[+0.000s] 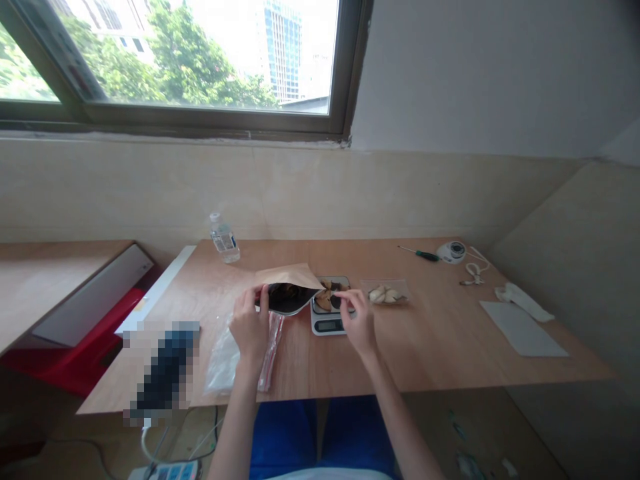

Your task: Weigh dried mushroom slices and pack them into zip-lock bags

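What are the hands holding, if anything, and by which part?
The left hand grips the brown pouch by the left edge of its open mouth. Whether the right hand, at the scale, holds anything cannot be told.

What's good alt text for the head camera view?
A person's left hand holds a brown pouch, its mouth open, while their right hand is at brown pieces on a small digital scale. To the right, a clear bag of pale pieces lies on the wooden table.
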A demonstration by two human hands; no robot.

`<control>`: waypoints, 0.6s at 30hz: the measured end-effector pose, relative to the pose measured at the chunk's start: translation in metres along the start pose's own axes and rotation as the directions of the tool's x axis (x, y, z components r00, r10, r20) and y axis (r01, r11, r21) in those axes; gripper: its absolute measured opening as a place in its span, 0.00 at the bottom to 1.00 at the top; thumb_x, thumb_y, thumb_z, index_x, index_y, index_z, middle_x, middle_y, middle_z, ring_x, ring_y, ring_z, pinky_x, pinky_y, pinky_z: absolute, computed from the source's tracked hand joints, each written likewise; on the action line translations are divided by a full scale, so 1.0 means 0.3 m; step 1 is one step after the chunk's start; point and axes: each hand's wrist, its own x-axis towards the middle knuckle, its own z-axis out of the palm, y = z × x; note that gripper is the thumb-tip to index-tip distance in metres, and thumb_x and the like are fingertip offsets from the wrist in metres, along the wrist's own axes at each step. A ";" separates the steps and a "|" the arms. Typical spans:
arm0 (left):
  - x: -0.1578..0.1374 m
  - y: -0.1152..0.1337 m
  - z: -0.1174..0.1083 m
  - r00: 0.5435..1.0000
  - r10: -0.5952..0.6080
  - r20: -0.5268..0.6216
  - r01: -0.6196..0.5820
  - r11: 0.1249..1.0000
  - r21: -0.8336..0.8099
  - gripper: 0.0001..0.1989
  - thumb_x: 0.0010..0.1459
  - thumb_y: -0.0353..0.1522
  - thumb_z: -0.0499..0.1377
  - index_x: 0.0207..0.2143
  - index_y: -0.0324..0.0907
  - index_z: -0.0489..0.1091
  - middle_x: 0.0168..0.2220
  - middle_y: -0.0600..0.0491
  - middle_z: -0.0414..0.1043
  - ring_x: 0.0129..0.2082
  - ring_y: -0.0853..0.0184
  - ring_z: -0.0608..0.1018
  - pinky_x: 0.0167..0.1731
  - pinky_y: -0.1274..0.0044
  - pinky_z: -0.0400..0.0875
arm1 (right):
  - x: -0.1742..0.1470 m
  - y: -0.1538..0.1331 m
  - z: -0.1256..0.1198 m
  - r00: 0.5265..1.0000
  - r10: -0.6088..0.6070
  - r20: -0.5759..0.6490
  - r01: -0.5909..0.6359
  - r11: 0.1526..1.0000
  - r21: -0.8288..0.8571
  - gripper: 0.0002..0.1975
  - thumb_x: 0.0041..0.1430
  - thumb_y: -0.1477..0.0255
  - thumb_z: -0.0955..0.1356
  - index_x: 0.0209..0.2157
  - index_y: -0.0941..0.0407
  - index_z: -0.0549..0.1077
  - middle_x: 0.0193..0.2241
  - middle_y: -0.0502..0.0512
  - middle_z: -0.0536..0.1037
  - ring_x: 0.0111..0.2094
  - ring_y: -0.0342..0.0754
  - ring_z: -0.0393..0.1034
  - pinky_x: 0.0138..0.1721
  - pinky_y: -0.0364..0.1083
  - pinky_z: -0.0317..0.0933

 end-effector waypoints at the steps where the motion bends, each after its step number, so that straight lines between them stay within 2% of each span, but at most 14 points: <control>1: -0.001 0.002 0.001 1.000 0.002 -0.001 -0.002 1.000 -0.002 0.16 0.63 0.42 0.48 0.36 0.42 0.70 0.32 0.50 0.74 0.32 0.65 0.74 0.30 0.76 0.63 | -0.005 -0.060 0.006 0.999 -0.041 0.017 0.040 0.996 0.078 0.14 0.61 0.77 0.57 0.38 0.56 0.73 0.35 0.56 0.72 0.40 0.47 0.68 0.43 0.46 0.64; 2: -0.002 0.005 0.003 1.000 0.006 -0.001 -0.006 1.000 -0.005 0.16 0.63 0.42 0.47 0.36 0.42 0.70 0.32 0.50 0.73 0.32 0.65 0.74 0.30 0.76 0.63 | -0.007 -0.117 0.015 0.993 -0.102 0.057 0.094 0.987 0.134 0.14 0.61 0.77 0.57 0.38 0.55 0.73 0.35 0.55 0.72 0.40 0.47 0.69 0.43 0.46 0.64; 4: -0.006 0.007 0.007 1.000 0.020 -0.005 -0.020 1.000 -0.005 0.16 0.63 0.42 0.47 0.35 0.42 0.70 0.32 0.51 0.73 0.32 0.65 0.74 0.30 0.77 0.62 | -0.001 -0.215 0.043 0.951 -0.213 0.223 0.175 0.968 0.180 0.16 0.60 0.79 0.57 0.41 0.55 0.73 0.38 0.55 0.74 0.43 0.46 0.68 0.46 0.45 0.64; 6: -0.013 0.006 0.011 0.999 0.044 -0.016 -0.044 0.999 0.003 0.16 0.63 0.42 0.48 0.34 0.42 0.70 0.31 0.51 0.73 0.32 0.65 0.74 0.29 0.77 0.62 | 0.021 -0.278 0.081 0.893 -0.234 0.383 0.212 0.972 0.101 0.18 0.60 0.82 0.57 0.44 0.57 0.73 0.42 0.56 0.74 0.46 0.46 0.67 0.49 0.45 0.62; 8: -0.023 0.003 0.015 0.997 0.068 -0.029 -0.068 0.998 0.013 0.16 0.62 0.42 0.48 0.34 0.42 0.70 0.30 0.51 0.72 0.32 0.66 0.74 0.29 0.78 0.62 | 0.054 -0.309 0.123 0.833 -0.144 0.535 0.225 0.970 -0.088 0.19 0.59 0.84 0.57 0.46 0.60 0.71 0.44 0.60 0.74 0.49 0.48 0.67 0.51 0.46 0.61; 10: -0.035 -0.002 0.018 0.995 0.087 -0.042 -0.086 0.996 0.016 0.16 0.62 0.42 0.48 0.34 0.42 0.70 0.30 0.51 0.72 0.31 0.66 0.74 0.28 0.78 0.61 | 0.093 -0.319 0.166 0.768 0.011 0.640 0.221 0.934 -0.281 0.19 0.58 0.85 0.57 0.49 0.64 0.70 0.46 0.65 0.74 0.49 0.52 0.68 0.49 0.48 0.63; 13: -0.053 -0.006 0.019 0.994 0.100 -0.053 -0.099 0.995 0.016 0.16 0.63 0.42 0.48 0.35 0.42 0.70 0.31 0.50 0.73 0.31 0.66 0.74 0.28 0.78 0.62 | 0.141 -0.320 0.224 0.709 0.150 0.690 0.197 0.896 -0.397 0.19 0.60 0.83 0.57 0.50 0.65 0.68 0.46 0.68 0.74 0.46 0.55 0.71 0.45 0.49 0.65; 18: -0.069 -0.004 0.021 0.996 0.074 -0.049 -0.074 0.997 -0.001 0.16 0.62 0.42 0.48 0.35 0.42 0.71 0.32 0.50 0.73 0.32 0.65 0.74 0.29 0.78 0.62 | 0.152 -0.321 0.289 0.703 0.220 0.676 0.139 0.890 -0.434 0.16 0.62 0.83 0.57 0.43 0.63 0.74 0.40 0.66 0.78 0.40 0.53 0.75 0.40 0.47 0.66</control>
